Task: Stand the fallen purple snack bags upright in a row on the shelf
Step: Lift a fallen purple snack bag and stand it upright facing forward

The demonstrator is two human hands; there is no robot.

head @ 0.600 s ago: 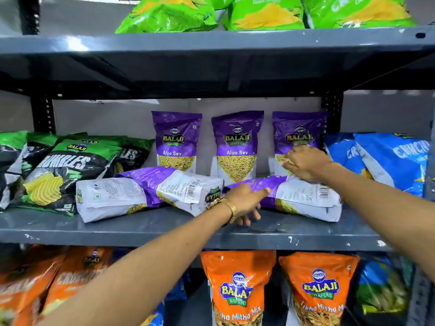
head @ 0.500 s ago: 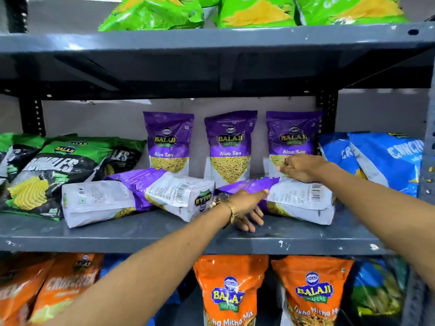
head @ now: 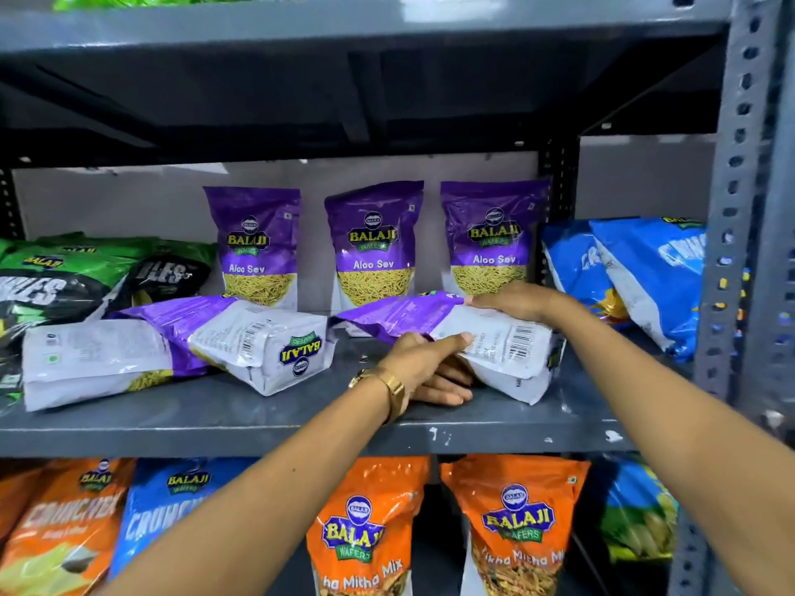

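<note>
left hand (head: pixel 423 365): fingers curled, thumb forward | right hand (head: pixel 509 299): palm down, fingers curled

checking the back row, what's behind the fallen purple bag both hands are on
Behind the fallen purple bag held by the left hand and right hand, two upright Aloo Sev bags stand at the back; their bottoms are hidden.

Three purple bags (head: pixel 373 245) upright; three fallen (head: pixel 451 333).
</note>
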